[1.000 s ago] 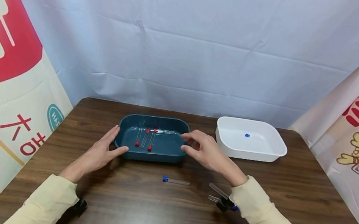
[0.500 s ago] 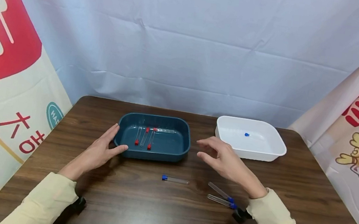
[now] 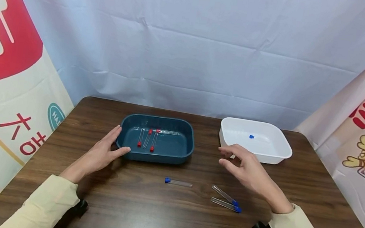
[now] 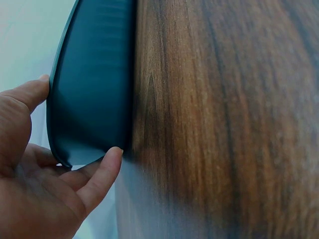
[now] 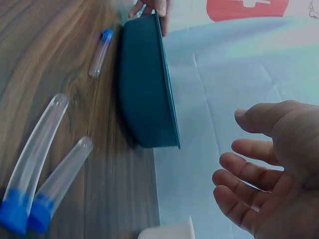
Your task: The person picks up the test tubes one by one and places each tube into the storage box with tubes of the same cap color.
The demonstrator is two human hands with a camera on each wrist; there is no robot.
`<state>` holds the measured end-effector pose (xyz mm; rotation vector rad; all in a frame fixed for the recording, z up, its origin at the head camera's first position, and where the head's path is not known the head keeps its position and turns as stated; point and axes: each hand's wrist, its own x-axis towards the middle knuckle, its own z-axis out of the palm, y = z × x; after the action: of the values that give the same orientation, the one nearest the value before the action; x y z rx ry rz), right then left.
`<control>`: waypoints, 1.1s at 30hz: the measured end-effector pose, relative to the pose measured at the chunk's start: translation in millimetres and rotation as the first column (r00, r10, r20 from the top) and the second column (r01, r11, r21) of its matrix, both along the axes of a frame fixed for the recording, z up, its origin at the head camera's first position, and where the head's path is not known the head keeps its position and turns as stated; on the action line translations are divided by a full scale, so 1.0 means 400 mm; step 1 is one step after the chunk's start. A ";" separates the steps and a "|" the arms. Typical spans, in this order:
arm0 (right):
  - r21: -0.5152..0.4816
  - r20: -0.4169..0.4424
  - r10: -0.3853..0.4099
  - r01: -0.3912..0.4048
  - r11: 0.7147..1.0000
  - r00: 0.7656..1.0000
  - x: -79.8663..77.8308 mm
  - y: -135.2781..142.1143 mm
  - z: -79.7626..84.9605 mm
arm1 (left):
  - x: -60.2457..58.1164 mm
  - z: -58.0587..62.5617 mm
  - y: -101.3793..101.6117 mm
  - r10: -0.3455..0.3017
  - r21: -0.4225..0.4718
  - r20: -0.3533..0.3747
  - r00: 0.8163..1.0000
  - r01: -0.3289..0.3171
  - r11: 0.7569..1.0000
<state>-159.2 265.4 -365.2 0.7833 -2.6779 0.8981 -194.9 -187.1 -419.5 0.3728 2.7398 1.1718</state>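
The dark teal tub (image 3: pixel 153 158) sat on the wooden table (image 3: pixel 153 219). The left hand (image 3: pixel 101 155) rested against the tub's left end with its fingers extended, thumb at the near corner. The right hand (image 3: pixel 248 170) was in the air to the right of the teal tub, well apart from it, its fingers loosely bent and nothing between them.

Inside the teal tub lay four clear tubes with red caps. Three pointed roughly front to back in its left half, the middle one with its cap toward the tub's far side, the other two with caps toward its near side. The fourth tube (image 3: pixel 168 132) lay sideways along the tub's far side, cap to the left.

A blue-capped tube (image 3: pixel 180 183) lay on the table just in front of the teal tub, cap to the left. Farther to the tub's front right lay a pair of blue-capped tubes (image 3: pixel 224 204), their caps close together at the right ends.

The white tub (image 3: pixel 272 160) stood to the right of the teal tub, with a blue cap (image 3: pixel 251 136) inside. A pale cloth (image 3: pixel 191 53) hung behind the teal tub.
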 end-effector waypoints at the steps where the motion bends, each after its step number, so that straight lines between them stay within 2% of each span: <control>1: -0.006 -0.010 -0.002 0.002 1.000 1.000 0.003 0.006 0.000 | 0.000 -0.001 0.000 0.000 0.001 -0.002 1.000 0.000 1.000; 8: -0.043 -0.075 -0.024 0.021 0.999 0.997 0.022 0.054 -0.005 | 0.000 0.001 0.000 -0.004 -0.002 -0.002 1.000 0.004 1.000; 18: 0.002 -0.120 -0.125 0.126 0.992 0.985 0.049 0.133 -0.005 | 0.000 -0.001 0.000 -0.006 -0.002 0.000 1.000 0.006 1.000; 27: 0.024 -0.109 -0.221 0.225 0.974 0.969 0.055 0.218 -0.017 | 0.000 0.000 0.001 0.002 -0.003 0.003 1.000 -0.002 1.000; 33: 0.008 -0.103 -0.297 0.300 0.954 0.949 0.049 0.280 -0.017 | -0.001 0.002 0.002 0.011 -0.015 0.012 1.000 -0.011 1.000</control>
<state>-139.7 377.5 -372.1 0.3974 -2.6253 0.7313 -195.2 -186.5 -418.7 0.3482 2.7416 1.1520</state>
